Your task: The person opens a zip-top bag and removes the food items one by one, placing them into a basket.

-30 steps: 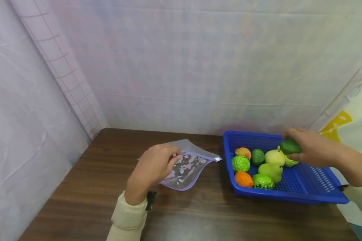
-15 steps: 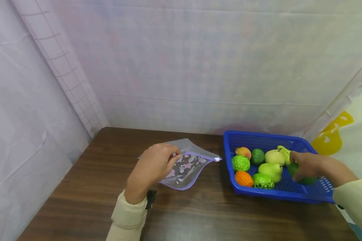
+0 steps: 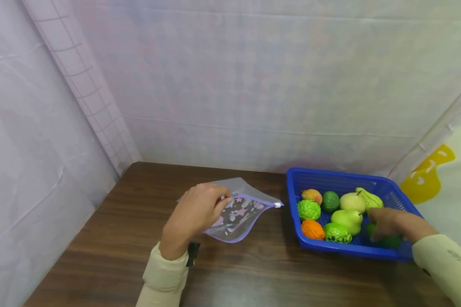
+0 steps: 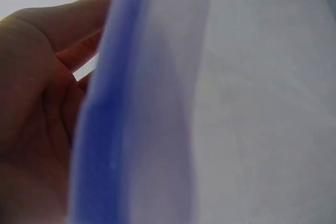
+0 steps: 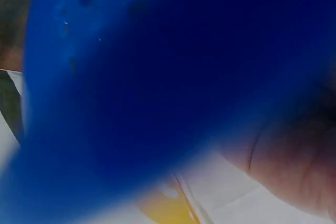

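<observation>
My left hand [image 3: 199, 207] pinches the edge of a clear zip bag [image 3: 240, 221] with purple trim and a star print, which gapes on the table. The left wrist view shows its blurred purple rim [image 4: 107, 114] close up, beside the palm. On the right, my right hand [image 3: 392, 221] reaches down into the blue basket [image 3: 338, 247], fingers around a dark green fruit [image 3: 391, 242] that shows on both sides of them and is partly hidden. The basket wall [image 5: 173, 77] fills most of the right wrist view; the fruit is not visible there.
Left in the basket lie an orange fruit [image 3: 313, 230], a bumpy green fruit [image 3: 309, 209], a reddish-yellow fruit [image 3: 312, 195], a round dark green fruit [image 3: 331, 201] and a pear [image 3: 347, 221], among others. A curtain [image 3: 253, 85] hangs behind the table [image 3: 138, 238].
My right hand has come down from above the basket into its right front part, with the dark green fruit. The left hand and bag stay nearly still.
</observation>
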Available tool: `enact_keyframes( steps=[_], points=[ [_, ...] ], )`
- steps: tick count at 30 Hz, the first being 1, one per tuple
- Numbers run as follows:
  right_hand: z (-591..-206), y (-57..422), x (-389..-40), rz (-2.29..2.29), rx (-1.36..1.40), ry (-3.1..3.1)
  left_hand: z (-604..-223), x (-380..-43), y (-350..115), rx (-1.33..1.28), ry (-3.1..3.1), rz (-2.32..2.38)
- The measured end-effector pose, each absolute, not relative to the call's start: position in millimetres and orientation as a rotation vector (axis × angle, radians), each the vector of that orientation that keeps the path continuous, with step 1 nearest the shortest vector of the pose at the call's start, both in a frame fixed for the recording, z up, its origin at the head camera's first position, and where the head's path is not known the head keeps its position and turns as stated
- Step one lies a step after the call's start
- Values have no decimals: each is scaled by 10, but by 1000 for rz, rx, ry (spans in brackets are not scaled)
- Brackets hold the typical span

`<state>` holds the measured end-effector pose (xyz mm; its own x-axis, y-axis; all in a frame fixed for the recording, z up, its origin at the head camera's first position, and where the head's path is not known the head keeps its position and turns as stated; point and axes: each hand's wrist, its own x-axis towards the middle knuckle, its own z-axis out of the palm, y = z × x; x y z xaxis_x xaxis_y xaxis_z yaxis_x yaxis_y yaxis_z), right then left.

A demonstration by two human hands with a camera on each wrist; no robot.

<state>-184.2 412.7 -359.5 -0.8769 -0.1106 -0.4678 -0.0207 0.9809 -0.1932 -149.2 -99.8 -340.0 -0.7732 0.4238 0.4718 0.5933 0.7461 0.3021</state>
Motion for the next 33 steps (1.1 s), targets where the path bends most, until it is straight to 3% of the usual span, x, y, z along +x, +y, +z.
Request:
enact_keyframes(
  steps=[21,27,33],
  points=[
    [-3616,4305,-1909,-57,-199,2715,-3385,-1451,-970,-739,-2579,-626],
    [-3419,4299,-1804,17,-289,2873,-3412,-1475,-934,-777,-2535,-561],
    [-3065,4008,-1474,-25,-300,3064,-3519,-1469,-915,-864,-2443,-392]
  ],
)
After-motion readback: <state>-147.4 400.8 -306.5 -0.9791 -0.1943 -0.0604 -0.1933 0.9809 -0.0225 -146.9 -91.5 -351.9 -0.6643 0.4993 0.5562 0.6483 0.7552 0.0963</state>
